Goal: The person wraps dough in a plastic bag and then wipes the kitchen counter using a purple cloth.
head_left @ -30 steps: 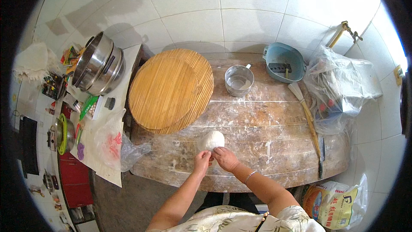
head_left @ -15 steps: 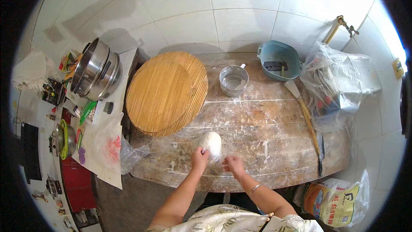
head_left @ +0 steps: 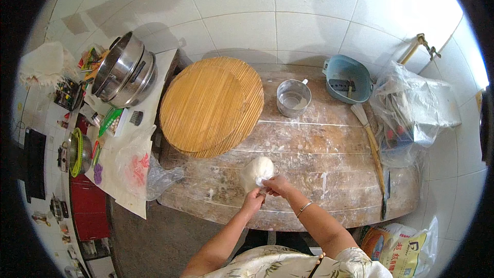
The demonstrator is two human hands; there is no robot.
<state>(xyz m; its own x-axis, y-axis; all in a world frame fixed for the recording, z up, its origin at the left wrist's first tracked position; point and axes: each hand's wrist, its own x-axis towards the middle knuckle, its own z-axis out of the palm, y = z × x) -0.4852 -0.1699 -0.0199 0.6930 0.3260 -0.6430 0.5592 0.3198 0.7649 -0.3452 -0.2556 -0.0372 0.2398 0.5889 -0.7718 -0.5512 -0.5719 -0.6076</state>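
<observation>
A rounded lump of pale dough (head_left: pixel 259 167) lies near the front of the worn wooden table, seemingly inside a thin clear plastic bag (head_left: pixel 260 180). The bag's gathered end points toward me. My left hand (head_left: pixel 252 202) pinches this end from below, fingers closed. Just to its right, my right hand (head_left: pixel 278 186) also has its fingers closed on the gathered plastic, right against the dough. Both hands nearly touch each other. The exact fold or twist between the fingertips is too small to make out.
Round slatted wooden boards (head_left: pixel 206 108) lie at the back left, beside a metal cup (head_left: pixel 294 98). A blue basin (head_left: pixel 349 78), a long-handled brush (head_left: pixel 371 139) and a knife (head_left: pixel 385 201) are on the right. Stacked steel pots (head_left: pixel 126 69) stand on the left counter.
My right hand, apart from the dough before, has come left to the bag's gathered end. My left hand has moved to the near side of the dough. The whole view has shifted slightly.
</observation>
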